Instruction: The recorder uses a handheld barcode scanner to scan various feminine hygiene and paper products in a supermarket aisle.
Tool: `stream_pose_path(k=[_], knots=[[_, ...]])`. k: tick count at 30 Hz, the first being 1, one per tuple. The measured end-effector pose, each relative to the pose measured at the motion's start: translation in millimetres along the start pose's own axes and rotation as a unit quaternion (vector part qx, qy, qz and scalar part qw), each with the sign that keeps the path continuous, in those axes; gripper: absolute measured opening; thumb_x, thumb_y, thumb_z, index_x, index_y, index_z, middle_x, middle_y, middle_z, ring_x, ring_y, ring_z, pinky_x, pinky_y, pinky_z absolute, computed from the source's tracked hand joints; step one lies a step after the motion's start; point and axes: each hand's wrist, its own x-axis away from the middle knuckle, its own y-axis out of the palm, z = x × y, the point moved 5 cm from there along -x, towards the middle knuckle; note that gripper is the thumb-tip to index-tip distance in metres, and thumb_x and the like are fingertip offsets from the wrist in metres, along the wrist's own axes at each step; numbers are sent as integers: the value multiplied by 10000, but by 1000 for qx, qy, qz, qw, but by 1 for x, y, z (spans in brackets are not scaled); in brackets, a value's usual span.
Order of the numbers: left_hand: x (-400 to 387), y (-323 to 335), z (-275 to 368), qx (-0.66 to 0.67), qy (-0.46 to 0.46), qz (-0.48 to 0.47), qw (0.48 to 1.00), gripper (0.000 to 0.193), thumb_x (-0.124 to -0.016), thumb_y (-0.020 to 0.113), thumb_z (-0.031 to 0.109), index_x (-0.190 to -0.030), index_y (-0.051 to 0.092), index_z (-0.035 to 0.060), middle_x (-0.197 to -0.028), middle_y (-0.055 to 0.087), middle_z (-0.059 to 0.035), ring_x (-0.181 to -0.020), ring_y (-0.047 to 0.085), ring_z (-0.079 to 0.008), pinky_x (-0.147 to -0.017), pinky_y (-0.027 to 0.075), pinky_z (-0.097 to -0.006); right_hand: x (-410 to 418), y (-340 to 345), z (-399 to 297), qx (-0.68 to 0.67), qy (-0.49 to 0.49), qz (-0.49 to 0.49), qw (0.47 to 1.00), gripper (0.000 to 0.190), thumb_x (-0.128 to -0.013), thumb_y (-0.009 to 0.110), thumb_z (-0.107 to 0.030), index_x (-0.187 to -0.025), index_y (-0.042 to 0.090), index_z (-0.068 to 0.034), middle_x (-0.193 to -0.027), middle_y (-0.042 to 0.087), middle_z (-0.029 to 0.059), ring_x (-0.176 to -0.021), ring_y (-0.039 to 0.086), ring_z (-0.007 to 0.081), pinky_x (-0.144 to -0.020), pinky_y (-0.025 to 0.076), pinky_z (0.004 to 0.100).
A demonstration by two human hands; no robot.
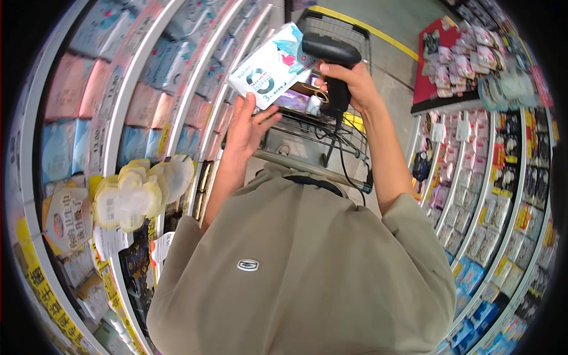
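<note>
My left hand [248, 126] holds a white soft pack [266, 66] by its lower edge, thumb on the printed front and other fingers spread. Blue and pink pictures and writing cover that front; it looks like a pack of sanitary pads. In my right hand [353, 84] is a black handheld barcode scanner [330, 48], gripped by its handle. Its head overlaps the pack's upper right corner in this view; whether they touch, I cannot tell. A black cable [344, 159] hangs from the scanner handle.
A wire shopping cart [367, 40] stands before me, with goods inside and its handlebar [306, 167] near my waist. Packed shelves [133, 88] rise on my left, with sample pads [133, 195] sticking out. More stocked shelves [483, 177] and a red display [419, 73] are at right.
</note>
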Motion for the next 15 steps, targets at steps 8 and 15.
stream_pose_path(k=[8, 15], knots=[[-20, -47, 39, 160, 91, -22, 983, 496, -805, 547, 17, -1267, 370, 55, -1221, 490, -184, -1113, 506, -378, -936, 448, -481, -37, 56, 37, 45, 48, -154, 986, 412, -726, 692, -60, -1111, 552, -10, -861, 612, 43, -719, 589, 129, -622, 506, 263], [-29, -86, 63, 60, 156, 65, 984, 524, -739, 485, -95, -1236, 375, 29, -1170, 514, -161, -1071, 538, -325, -942, 458, -473, -65, 110, 1, 200, -75, -247, 945, 769, -685, 687, -8, -1366, 335, -72, -1056, 602, 61, -878, 571, 121, -773, 490, 274]])
